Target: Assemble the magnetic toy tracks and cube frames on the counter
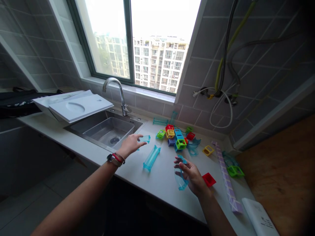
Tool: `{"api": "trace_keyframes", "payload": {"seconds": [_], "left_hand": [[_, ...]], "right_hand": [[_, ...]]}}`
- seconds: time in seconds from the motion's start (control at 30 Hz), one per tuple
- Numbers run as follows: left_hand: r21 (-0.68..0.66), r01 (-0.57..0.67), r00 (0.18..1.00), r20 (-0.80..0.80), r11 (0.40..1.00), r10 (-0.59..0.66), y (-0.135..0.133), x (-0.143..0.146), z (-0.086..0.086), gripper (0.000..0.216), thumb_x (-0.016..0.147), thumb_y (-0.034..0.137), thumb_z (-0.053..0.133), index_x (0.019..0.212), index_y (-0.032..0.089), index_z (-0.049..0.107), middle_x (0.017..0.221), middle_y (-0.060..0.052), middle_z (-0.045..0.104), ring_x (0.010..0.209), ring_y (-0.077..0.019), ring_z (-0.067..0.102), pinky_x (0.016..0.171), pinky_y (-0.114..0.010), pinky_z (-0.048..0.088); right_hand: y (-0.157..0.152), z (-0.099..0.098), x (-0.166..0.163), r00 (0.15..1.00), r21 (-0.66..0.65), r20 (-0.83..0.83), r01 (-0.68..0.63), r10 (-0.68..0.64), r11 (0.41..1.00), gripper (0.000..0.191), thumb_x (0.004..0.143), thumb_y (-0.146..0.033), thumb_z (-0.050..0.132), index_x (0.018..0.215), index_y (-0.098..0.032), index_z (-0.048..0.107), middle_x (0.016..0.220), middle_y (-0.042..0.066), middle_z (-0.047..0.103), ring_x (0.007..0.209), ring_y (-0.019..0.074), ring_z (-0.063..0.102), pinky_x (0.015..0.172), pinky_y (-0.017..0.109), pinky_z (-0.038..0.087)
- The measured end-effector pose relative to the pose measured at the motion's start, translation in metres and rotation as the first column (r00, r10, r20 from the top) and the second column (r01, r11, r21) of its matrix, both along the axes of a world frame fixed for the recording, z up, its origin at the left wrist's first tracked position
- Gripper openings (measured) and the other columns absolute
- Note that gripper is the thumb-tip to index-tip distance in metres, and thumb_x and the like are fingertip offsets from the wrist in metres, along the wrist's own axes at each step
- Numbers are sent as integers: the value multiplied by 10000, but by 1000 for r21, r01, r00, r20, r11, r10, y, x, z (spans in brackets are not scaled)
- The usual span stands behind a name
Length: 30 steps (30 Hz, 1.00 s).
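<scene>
My left hand (131, 144), a watch and red bracelet at its wrist, is by the sink's right edge. Its thumb and index finger are closed about a clear blue track piece (147, 139), partly hidden behind the hand. In my right hand (192, 175) is a curved clear blue track piece (181, 183), held upright between thumb and fingers above the counter. Between the hands lies a straight clear blue track piece (151, 158). Beyond them sits a cluster of coloured cube frames, including a green cube (180, 144) and a yellow cube (170, 133). A red cube (209, 179) lies beside my right wrist.
At left is a steel sink (98, 129) with a faucet (122, 95) and white packaging (81, 106) across its back corner. A purple patterned strip (227, 180), a green cube (235, 171) and a white power strip (259, 216) lie right, near a wooden panel (283, 170).
</scene>
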<state>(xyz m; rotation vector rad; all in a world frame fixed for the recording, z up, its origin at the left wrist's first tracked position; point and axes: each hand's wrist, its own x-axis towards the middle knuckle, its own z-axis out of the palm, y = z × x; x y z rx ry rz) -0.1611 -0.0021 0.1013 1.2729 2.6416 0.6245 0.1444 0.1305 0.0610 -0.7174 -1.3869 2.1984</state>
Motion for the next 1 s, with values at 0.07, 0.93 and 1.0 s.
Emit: {"api": "trace_keyframes", "payload": {"seconds": [0.07, 0.93, 1.0], "left_hand": [[-82, -26, 999, -26, 996, 24, 21, -23, -11, 614, 778, 603, 698, 1232, 190, 690, 1201, -150, 709, 1037, -290, 675, 793, -278, 490], [478, -139, 854, 502, 867, -139, -97, 158, -62, 462, 892, 435, 643, 1314, 253, 592, 1136, -87, 694, 915, -204, 690, 768, -309, 598], [503, -183, 837, 531, 845, -135, -100, 181, -61, 662, 821, 419, 735, 1420, 278, 489, 1199, -98, 672, 872, -198, 695, 731, -308, 608]], "right_hand": [[-2, -11, 1, 1000, -56, -8, 15, -16, 998, 472, 735, -436, 836, 1137, -216, 724, 1092, 90, 647, 933, 206, 628, 769, 337, 541], [-27, -11, -28, 985, -11, -171, -7, 5, 1000, 532, 785, -325, 828, 1189, -269, 486, 1122, 74, 682, 968, 245, 704, 859, 438, 558], [-36, -2, -46, 981, 38, -195, -18, 25, 999, 530, 775, -316, 835, 1154, -272, 467, 1100, 63, 689, 965, 244, 713, 869, 432, 556]]}}
